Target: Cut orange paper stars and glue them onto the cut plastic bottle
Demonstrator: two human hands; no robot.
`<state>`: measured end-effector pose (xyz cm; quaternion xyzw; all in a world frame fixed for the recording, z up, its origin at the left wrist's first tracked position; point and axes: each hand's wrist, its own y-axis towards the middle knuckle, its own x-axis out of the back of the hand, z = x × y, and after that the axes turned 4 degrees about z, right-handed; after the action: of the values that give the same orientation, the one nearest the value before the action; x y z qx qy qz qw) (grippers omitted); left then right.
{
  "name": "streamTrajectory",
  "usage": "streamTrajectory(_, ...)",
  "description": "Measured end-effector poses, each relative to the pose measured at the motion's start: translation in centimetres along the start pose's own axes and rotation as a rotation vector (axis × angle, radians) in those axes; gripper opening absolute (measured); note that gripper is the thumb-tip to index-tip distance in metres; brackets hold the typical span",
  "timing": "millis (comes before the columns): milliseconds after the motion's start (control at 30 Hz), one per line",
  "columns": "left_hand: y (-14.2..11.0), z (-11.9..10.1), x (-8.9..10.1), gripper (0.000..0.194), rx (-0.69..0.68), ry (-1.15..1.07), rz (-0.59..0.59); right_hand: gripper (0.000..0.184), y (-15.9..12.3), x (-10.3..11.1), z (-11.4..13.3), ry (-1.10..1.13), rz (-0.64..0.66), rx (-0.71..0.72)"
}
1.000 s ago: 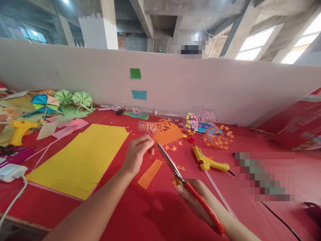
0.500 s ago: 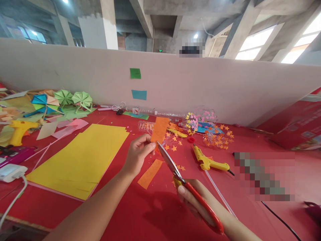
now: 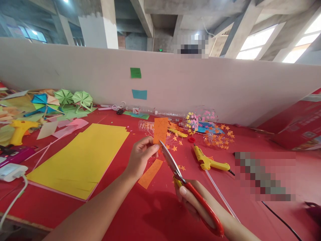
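My left hand (image 3: 141,155) pinches the lower end of an orange paper strip (image 3: 161,130), held upright above the table. Faint drawn lines show on the strip. My right hand (image 3: 193,197) grips red-handled scissors (image 3: 172,162), their blade tips at the strip's lower right edge beside my left fingertips. The blades look nearly closed. A second orange paper strip (image 3: 150,173) lies on the red table below my left hand. Several orange paper stars (image 3: 175,148) lie behind the scissors, one partly hidden by the blades.
Yellow paper sheets (image 3: 82,157) are stacked on the left. A yellow glue gun (image 3: 204,160) lies on the right, with a second glue gun (image 3: 21,129) at far left. Star-covered clear plastic pieces (image 3: 218,137) and plastic bottles (image 3: 165,113) stand toward the white partition (image 3: 213,87).
The orange strip has turned more upright in my left hand. Both the left hand and the scissor tips have shifted slightly right.
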<state>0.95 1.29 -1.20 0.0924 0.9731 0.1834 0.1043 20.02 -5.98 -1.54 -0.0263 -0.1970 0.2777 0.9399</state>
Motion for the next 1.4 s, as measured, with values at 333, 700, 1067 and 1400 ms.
streamTrajectory(333,0.05,-0.09,-0.01,0.013,0.039,-0.013,-0.006,0.063,0.14,-0.31,0.69,0.041,-0.052,-0.128)
streamTrajectory(700,0.12,-0.13,0.1,0.013,0.02,-0.03,0.011,0.062,0.19,-0.42,0.78,0.039,-0.082,-0.17)
streamTrajectory(1067,0.27,-0.39,0.37,0.018,0.009,-0.085,-0.048,0.054,0.26,-0.17,0.46,0.006,-0.07,-0.165)
streamTrajectory(1400,0.47,-0.65,0.57,0.018,-0.01,-0.016,-0.033,0.059,0.1,0.45,0.23,-0.043,0.003,-0.061)
